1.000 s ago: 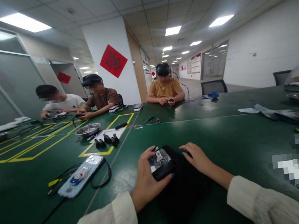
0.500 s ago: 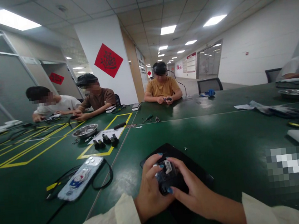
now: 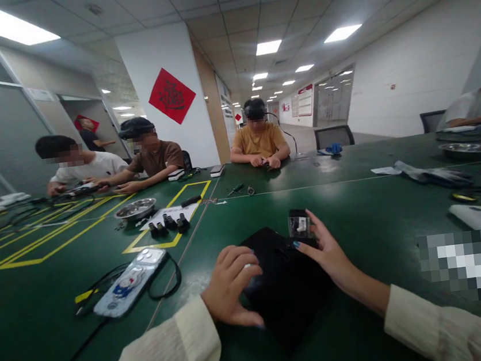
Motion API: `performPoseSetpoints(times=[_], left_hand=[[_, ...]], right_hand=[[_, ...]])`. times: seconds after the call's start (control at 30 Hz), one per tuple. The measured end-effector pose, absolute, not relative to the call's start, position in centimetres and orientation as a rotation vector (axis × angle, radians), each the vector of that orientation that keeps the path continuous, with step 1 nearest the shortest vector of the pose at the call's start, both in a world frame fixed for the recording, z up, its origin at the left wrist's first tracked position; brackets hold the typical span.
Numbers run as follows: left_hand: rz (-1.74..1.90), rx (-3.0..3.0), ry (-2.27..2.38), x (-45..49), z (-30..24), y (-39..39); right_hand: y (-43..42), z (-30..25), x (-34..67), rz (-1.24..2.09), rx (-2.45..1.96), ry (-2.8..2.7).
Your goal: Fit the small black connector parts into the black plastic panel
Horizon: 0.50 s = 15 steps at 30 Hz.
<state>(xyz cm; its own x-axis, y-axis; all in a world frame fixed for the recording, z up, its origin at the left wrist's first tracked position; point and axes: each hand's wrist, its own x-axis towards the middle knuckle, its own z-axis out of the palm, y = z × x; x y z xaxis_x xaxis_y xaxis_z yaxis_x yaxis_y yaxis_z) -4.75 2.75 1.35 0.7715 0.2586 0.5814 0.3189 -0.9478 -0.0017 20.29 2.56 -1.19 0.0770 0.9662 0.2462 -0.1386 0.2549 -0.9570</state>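
My right hand (image 3: 322, 245) is around a small dark box-shaped part (image 3: 300, 226), fingers along its right side and thumb at its near side. The part has a black top, a clear-looking front and a white label. It is at the far right corner of a flat black sheet or pad (image 3: 292, 296); whether it rests on the table cannot be told. Over the sheet's left edge is my left hand (image 3: 234, 285), with bent fingers, the thumb apart and nothing in its grasp.
A phone in a patterned case (image 3: 129, 283) lies left beside a black cable (image 3: 177, 280). Beyond are several black cylindrical parts (image 3: 169, 224) on white paper, a metal bowl (image 3: 136, 209) and a screwdriver (image 3: 237, 188). Opposite, a person in a yellow shirt (image 3: 258, 141) works with both hands.
My right hand has carried the small dark part away from my left hand, forward and to the right. My left hand has let go and opened, staying near the sheet's left side.
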Motion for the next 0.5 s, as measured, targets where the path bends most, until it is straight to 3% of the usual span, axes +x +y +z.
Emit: performPoseSetpoints(times=[0.07,0.17,0.5], left_hand=[[-0.765,-2.796,-0.161,-5.5,1.5,3.8],[-0.645,-2.755,-0.056,-5.6,1.4,4.8],[-0.633,-2.791,-0.246,-6.4,-0.2,5.5]], right_hand=[[2.9,-1.7,21.4,1.097,-0.945,-1.147],[2.8,-2.4,21.9,1.119,-0.961,-1.189],[2.2,-1.5,21.4,1.283,-1.010,-1.095]])
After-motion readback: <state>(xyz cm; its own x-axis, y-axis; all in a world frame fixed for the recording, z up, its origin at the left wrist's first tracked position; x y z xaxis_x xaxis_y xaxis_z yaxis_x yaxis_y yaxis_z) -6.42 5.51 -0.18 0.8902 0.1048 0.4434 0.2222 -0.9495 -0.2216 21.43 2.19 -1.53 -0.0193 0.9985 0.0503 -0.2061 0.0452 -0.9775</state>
